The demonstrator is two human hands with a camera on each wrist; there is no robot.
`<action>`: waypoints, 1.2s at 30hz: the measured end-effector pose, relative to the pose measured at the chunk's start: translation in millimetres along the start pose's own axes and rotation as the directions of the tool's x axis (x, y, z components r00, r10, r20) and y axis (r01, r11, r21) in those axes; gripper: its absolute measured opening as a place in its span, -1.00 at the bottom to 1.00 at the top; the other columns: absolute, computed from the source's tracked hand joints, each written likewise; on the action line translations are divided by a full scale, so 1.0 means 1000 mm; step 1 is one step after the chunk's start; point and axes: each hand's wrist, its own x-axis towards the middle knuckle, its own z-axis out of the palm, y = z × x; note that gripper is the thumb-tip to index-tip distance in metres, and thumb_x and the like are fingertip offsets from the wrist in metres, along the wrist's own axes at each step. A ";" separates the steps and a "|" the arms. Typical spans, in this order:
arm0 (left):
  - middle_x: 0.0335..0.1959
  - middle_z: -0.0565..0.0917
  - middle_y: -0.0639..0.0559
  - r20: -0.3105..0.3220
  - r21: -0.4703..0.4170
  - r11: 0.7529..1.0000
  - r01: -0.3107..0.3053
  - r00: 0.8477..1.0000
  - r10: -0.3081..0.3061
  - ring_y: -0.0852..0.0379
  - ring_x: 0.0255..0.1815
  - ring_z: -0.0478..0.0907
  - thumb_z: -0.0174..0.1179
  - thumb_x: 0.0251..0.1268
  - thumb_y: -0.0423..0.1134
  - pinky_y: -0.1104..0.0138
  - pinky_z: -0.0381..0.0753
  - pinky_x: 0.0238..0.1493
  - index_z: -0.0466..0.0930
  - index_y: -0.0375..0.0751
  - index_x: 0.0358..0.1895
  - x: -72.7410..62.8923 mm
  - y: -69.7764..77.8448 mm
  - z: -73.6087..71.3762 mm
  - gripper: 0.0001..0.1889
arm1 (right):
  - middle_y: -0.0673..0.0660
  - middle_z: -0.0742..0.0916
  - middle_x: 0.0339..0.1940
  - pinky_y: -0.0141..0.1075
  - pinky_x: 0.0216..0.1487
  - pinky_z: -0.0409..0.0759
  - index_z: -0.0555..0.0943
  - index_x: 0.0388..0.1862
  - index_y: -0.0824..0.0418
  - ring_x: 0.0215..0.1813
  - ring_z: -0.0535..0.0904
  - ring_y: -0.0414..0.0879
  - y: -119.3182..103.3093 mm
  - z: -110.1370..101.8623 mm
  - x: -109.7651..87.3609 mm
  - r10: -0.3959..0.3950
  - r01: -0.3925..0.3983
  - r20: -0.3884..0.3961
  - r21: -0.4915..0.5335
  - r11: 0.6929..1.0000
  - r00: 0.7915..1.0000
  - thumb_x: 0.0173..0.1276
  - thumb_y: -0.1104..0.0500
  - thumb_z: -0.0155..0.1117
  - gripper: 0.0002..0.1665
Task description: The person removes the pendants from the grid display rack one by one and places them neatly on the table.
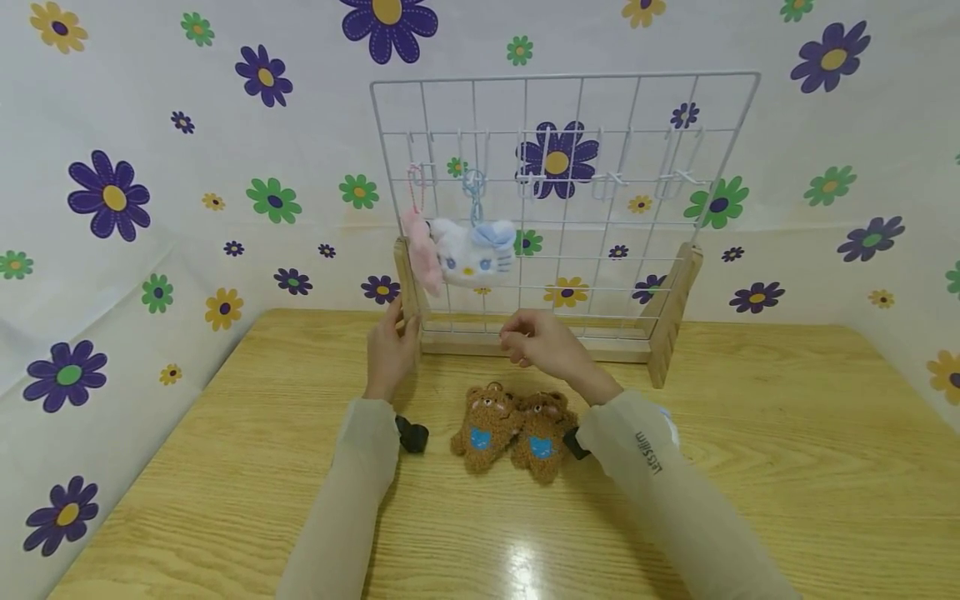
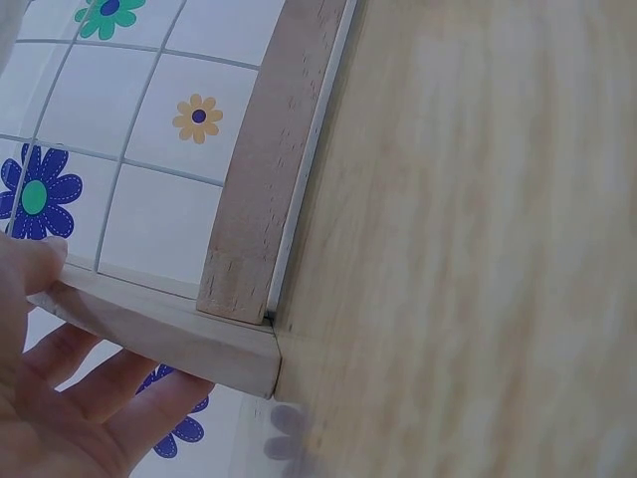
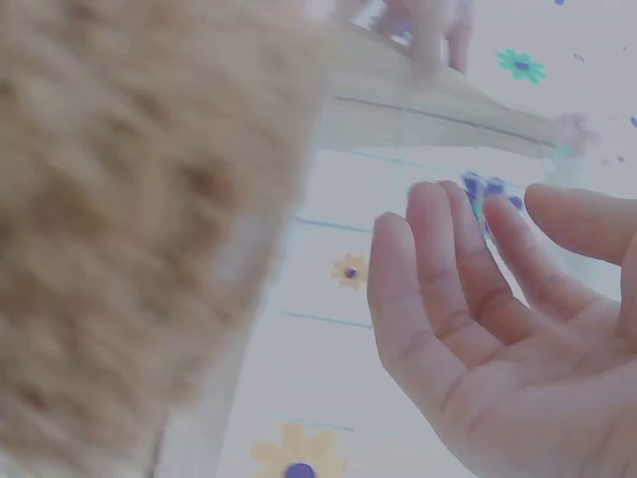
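Observation:
A white wire grid rack [image 1: 551, 77] stands upright in a wooden base at the back of the table. My left hand [image 1: 390, 350] grips the rack's left wooden upright [image 2: 179, 339], thumb on one side and fingers on the other. Loosely bent and holding nothing, my right hand [image 1: 546, 343] hovers before the rack's lower bar. A white plush cat-head keychain [image 1: 472, 254] with a blue bow and a pink plush keychain [image 1: 423, 250] hang from hooks on the left. Two brown plush bear keychains [image 1: 483, 429] lie side by side in front of the rack; one fills the left of the right wrist view.
More hooks [image 1: 611, 185] line the grid to the right. A pale round object [image 1: 669, 427] sits partly hidden behind my right sleeve. Flower-patterned cloth [image 1: 247, 250] hangs behind the wooden table [image 1: 787, 467].

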 end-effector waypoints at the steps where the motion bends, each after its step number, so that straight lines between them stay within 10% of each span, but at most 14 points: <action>1: 0.20 0.55 -0.51 0.000 0.000 1.000 0.000 1.000 0.000 -0.38 0.15 0.59 0.06 0.57 -0.38 -0.07 0.65 0.09 0.30 -0.42 0.47 0.000 0.000 0.000 -0.52 | 0.37 0.71 -0.09 0.05 -0.04 0.72 0.57 0.07 0.47 -0.15 0.67 0.26 -0.002 -0.003 0.000 -0.004 0.004 -0.021 0.009 1.000 1.000 0.61 0.27 0.06 -0.72; 36: 0.18 0.58 -0.47 0.008 -0.011 1.000 -0.007 1.000 0.007 -0.36 0.14 0.61 0.05 0.56 -0.41 -0.06 0.65 0.10 0.35 -0.38 0.44 0.001 -0.001 0.000 -0.55 | 0.26 0.70 -0.20 -0.32 -0.24 0.72 0.57 0.00 0.47 -0.35 0.66 -0.06 -0.055 -0.045 0.006 -0.116 0.152 -0.276 0.112 0.982 0.954 0.59 0.28 0.09 -0.77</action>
